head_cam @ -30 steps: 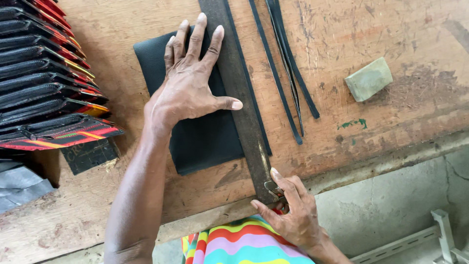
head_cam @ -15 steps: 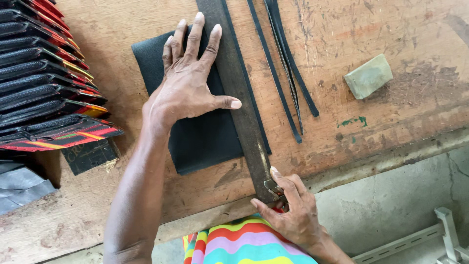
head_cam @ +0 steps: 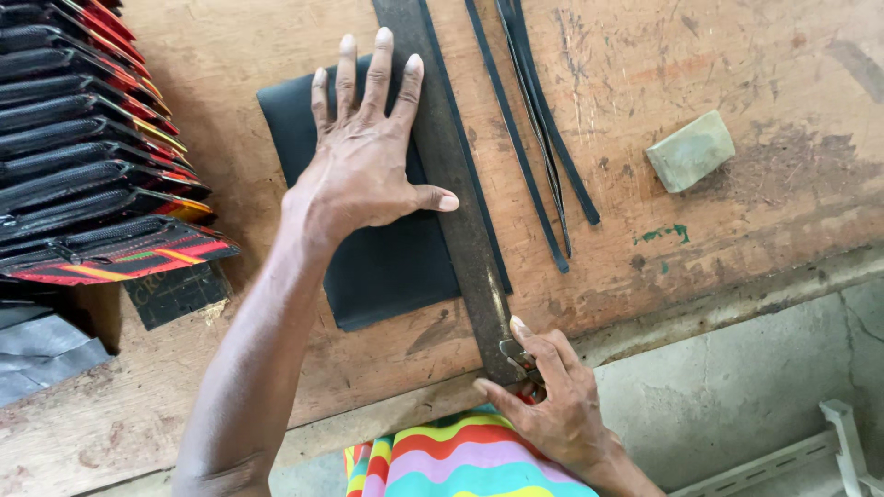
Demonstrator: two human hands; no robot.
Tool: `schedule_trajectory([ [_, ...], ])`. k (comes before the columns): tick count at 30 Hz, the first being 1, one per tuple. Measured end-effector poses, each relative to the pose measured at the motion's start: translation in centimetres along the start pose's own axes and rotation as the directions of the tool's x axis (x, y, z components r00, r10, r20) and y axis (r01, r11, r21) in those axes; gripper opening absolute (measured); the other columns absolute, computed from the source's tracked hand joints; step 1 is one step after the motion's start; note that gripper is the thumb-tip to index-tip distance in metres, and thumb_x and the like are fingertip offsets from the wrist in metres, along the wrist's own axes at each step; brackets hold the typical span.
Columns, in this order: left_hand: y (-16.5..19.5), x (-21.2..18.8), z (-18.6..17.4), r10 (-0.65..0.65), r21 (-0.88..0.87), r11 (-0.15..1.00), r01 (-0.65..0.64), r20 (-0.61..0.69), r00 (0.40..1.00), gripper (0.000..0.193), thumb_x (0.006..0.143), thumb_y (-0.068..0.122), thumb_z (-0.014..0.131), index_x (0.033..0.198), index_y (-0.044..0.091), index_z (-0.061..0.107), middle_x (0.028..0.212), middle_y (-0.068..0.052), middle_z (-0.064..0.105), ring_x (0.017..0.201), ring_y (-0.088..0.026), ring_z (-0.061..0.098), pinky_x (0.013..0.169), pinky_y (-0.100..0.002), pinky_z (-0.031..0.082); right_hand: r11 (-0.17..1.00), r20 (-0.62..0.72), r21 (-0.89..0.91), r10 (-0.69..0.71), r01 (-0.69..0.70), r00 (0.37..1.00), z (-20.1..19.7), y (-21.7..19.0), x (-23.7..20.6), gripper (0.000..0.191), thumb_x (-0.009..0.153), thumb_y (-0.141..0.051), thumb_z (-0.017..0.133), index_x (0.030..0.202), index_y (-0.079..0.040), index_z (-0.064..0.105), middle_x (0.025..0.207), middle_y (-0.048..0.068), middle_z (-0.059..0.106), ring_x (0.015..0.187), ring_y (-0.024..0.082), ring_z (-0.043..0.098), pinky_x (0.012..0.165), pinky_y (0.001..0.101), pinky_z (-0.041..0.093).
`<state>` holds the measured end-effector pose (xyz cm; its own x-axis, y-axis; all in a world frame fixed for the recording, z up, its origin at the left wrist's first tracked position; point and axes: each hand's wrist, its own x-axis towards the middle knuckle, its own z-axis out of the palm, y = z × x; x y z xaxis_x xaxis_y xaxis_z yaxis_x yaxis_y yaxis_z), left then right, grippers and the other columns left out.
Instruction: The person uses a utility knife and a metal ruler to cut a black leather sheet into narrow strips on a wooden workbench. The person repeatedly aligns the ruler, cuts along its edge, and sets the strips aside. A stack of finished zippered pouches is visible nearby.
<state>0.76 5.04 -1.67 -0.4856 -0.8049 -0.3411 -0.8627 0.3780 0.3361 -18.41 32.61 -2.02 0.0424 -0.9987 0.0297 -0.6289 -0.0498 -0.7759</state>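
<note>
Two hands are seen over a worn wooden table (head_cam: pixel 737 55). A long dark metal straightedge (head_cam: pixel 451 175) is pressed onto a black sheet (head_cam: pixel 387 267) by the left hand (head_cam: pixel 359 170), fingers spread flat. A small blade (head_cam: pixel 514 352) is pinched at the straightedge's near end by the right hand (head_cam: pixel 552 410). Thin black strips (head_cam: pixel 539 120) lie just beside.

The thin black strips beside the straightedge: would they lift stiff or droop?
The thin black strips look narrow and slightly wavy, so they would probably droop and tangle. Lying flat on the rough wooden table, they likely slide little and cannot roll. Probably light.
</note>
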Motion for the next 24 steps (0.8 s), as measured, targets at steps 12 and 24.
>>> schedule_trajectory([
  [12, 0.1, 0.4, -3.1, 0.082, -0.084, 0.993, -0.081, 0.01, 0.997, 0.132, 0.057, 0.053, 0.093, 0.151, -0.01, 0.026, 0.166, -0.025, 0.016, 0.158, -0.039, 0.011, 0.131, -0.045, 0.012, 0.792, 0.219, 0.361, 0.441, -0.492, 0.87, -7.5, -2.2, 3.8, 0.04, 0.1, -0.017, 0.053, 0.134, 0.003, 0.057, 0.081, 0.008, 0.068, 0.064, 0.012, 0.067, 0.057, 0.0264, 0.06],
  [24, -2.9, 1.7, -3.7, 0.099, -0.044, 0.994, -0.098, 0.029, 0.995, 0.154, 0.05, 0.059, 0.097, 0.153, -0.013, 0.008, 0.166, -0.026, 0.0, 0.155, -0.038, 0.003, 0.125, -0.047, 0.013, 0.965, 0.27, -0.015, 0.257, -0.262, 0.928, -4.1, -6.1, 28.7, 0.03, 0.104, -0.014, 0.054, 0.123, 0.007, 0.06, 0.092, 0.013, 0.075, 0.066, 0.017, 0.075, 0.054, 0.0288, 0.062],
])
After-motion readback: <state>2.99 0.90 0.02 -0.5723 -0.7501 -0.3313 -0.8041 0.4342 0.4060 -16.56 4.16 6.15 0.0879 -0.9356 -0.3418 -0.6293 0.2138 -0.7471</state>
